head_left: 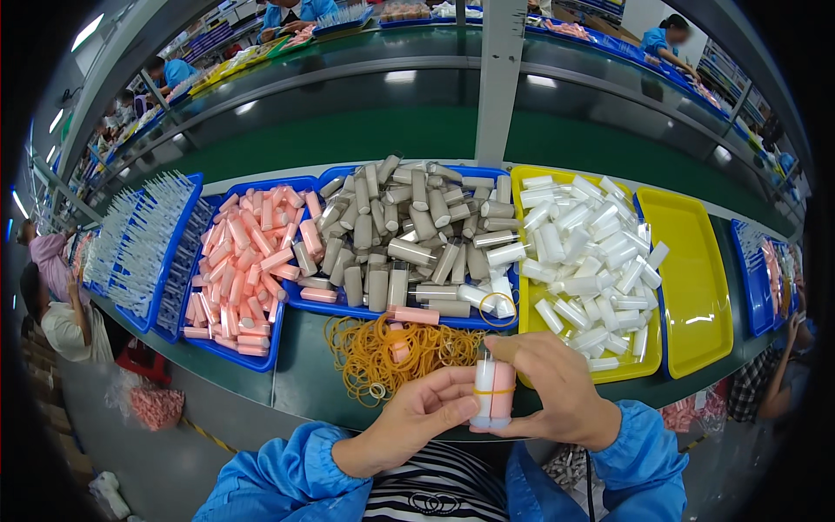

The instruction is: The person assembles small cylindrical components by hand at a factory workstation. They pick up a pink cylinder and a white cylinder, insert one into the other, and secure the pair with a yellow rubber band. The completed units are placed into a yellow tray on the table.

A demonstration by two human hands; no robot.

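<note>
Both hands hold one small bundle [492, 391] of upright tubes, a white one and a pink one, with a yellow rubber band around its middle. My left hand [416, 416] grips the bundle from the left, thumb against it. My right hand [557, 387] closes on it from the right and above. Just beyond my hands a heap of yellow-orange rubber bands [383, 350] lies on the green table edge.
Blue trays hold pink tubes [248, 261], grey tubes [409, 235] and thin white sticks [139, 239]. A yellow tray [526, 326] carries white tubes [591, 252]; another yellow tray [691, 270] lies beside it. A green conveyor [417, 130] runs behind, with other workers around.
</note>
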